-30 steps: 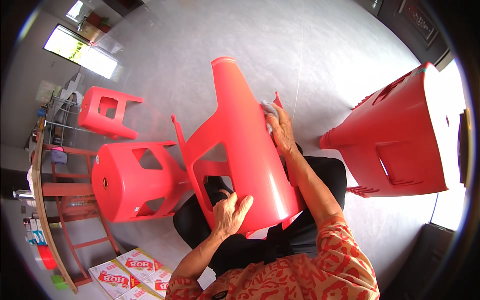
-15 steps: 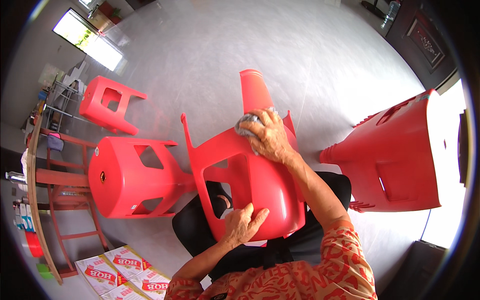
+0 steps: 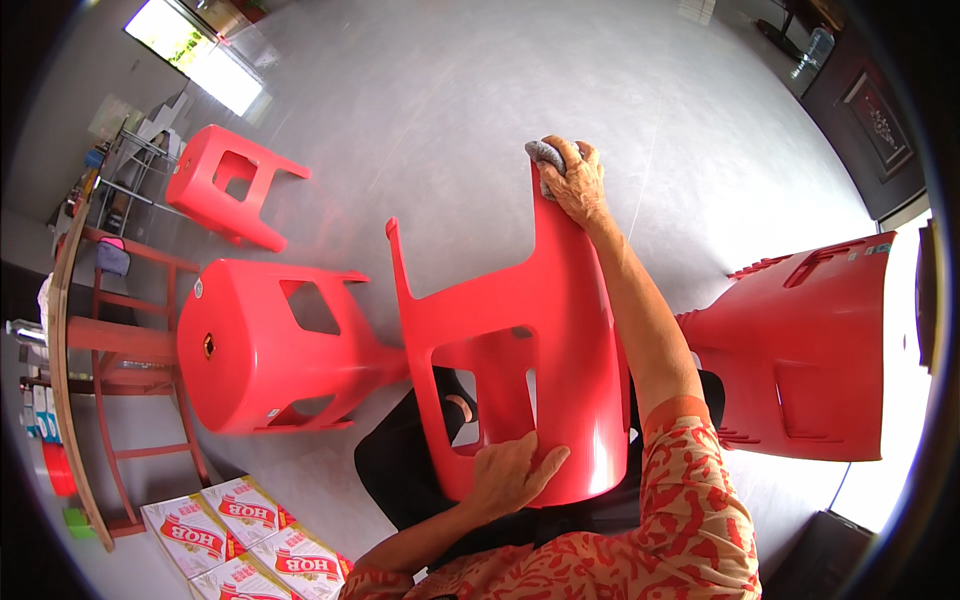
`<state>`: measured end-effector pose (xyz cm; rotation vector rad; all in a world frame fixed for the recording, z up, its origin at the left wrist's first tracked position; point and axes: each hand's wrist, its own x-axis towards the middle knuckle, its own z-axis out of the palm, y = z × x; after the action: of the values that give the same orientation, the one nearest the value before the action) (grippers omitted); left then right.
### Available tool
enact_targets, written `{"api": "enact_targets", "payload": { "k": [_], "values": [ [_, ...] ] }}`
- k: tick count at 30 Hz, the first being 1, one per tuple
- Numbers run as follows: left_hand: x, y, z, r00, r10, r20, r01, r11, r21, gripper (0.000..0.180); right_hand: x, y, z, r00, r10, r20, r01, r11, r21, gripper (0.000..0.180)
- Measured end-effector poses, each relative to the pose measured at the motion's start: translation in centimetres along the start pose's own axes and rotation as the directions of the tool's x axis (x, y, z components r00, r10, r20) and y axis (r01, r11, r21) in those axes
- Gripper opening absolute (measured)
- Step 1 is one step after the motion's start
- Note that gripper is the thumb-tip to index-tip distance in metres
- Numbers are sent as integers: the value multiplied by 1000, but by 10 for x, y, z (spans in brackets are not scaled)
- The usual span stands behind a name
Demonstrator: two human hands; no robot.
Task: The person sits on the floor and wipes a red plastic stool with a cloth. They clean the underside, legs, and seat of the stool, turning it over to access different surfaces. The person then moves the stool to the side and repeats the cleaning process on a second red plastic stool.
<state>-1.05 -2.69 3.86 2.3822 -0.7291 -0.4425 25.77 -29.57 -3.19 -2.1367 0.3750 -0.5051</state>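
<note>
A red plastic stool lies tilted across my lap, its legs pointing away from me. My left hand grips the stool low down, beside the opening in its side, with the thumb spread against the red surface. At the far end of a long leg, my right hand is closed round a grey cloth and presses it against the leg tip. Part of the cloth is hidden under the fingers.
Left of me, one red stool lies on its side, with a smaller one beyond. Nested red stools lie at right. A wooden chair and printed cartons are on the left. A dark door stands far right.
My right hand has slid the cloth outward along the leg, from its base to its tip. The left hand still holds the stool, which has shifted slightly in view.
</note>
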Motion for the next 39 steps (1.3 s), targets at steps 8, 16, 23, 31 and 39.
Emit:
{"api": "enact_targets", "payload": {
  "k": [8, 16, 23, 31, 39],
  "values": [
    [5, 3, 2, 998, -16, -59, 16, 1000, 11, 46, -74, -5, -23, 887, -459, 55, 461, 872, -161, 19],
    [6, 13, 7, 998, -37, -49, 39, 998, 52, 46, -197, -36, -75, 968, -202, 148, 209, 977, -33, 44],
    [9, 15, 10, 999, -34, -5, 34, 998, 58, 46, -203, -43, -82, 940, -295, 171, 321, 934, -158, 45],
    [15, 16, 9, 998, -67, 22, 65, 995, 71, 48, -140, -66, -33, 954, -298, 29, 278, 845, -456, 32],
    [11, 13, 10, 990, -116, 85, 116, 993, 9, 60, -171, -102, 22, 716, -593, 368, 691, 532, -489, 35]
  ]
}}
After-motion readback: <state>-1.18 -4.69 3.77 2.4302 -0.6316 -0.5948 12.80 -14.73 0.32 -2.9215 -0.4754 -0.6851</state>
